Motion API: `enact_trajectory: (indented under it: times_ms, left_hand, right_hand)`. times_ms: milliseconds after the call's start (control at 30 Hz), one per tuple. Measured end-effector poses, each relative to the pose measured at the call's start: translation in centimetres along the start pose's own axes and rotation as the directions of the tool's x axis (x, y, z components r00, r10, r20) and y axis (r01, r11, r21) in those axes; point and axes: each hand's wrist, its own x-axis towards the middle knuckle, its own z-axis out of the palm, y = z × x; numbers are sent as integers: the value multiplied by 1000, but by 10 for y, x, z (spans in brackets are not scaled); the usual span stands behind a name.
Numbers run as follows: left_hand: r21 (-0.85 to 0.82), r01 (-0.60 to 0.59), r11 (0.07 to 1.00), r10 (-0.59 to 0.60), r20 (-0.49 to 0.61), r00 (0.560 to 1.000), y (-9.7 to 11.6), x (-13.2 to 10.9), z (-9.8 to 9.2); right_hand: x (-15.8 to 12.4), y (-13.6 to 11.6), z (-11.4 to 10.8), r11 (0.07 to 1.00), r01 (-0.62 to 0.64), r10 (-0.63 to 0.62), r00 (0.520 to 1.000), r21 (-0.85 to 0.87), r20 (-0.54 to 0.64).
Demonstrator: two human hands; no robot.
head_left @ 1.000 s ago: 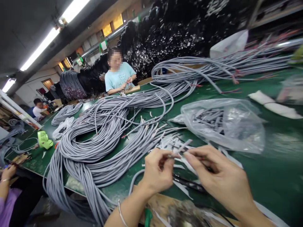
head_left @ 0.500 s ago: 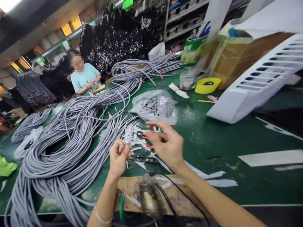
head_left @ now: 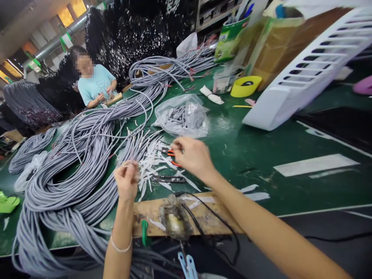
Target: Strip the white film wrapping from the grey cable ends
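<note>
My left hand [head_left: 126, 180] is closed in a pinch over the ends of the grey cables [head_left: 135, 151]. Whatever lies between its fingertips is thin and blurred. To its right, my right hand [head_left: 193, 157] has its fingers curled together, and I cannot make out anything in them. It hovers beside red-handled pliers [head_left: 171, 153], which lie on a heap of white strips [head_left: 152, 164]. Black thread snips [head_left: 168, 179] rest on the table between and below the hands.
Coiled grey cables [head_left: 84, 155] fill the left side. A clear bag of small grey parts [head_left: 183, 116] lies beyond my hands. A wooden board [head_left: 145, 213] with a soiled device [head_left: 176, 221] sits at the near edge. A co-worker [head_left: 95, 85] sits across the table.
My right hand's spread fingers have curled together. My left hand stays pinched and has shifted left in the picture. The whole view has moved, showing more of the near table edge.
</note>
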Motion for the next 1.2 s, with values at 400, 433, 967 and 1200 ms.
enact_trajectory:
  times_ms: [400,433,967,1200]
  left_hand:
    - [303,20,953,-69,151,986,-7,-5,4]
    - [308,22,951,-77,167,983,-6,-6,4]
    - [546,-387,743,289,260,922,-9,-11,5]
    - [668,-635,388,383,510,770,-8,-17,11]
  right_hand:
    - [4,-25,-8,788,6,-118,983,616,141]
    - [7,-27,-13,759,38,-173,974,649,145]
    - [3,-36,-15,759,300,-468,869,578,163]
    - [1,-37,-6,773,119,-309,929,623,206]
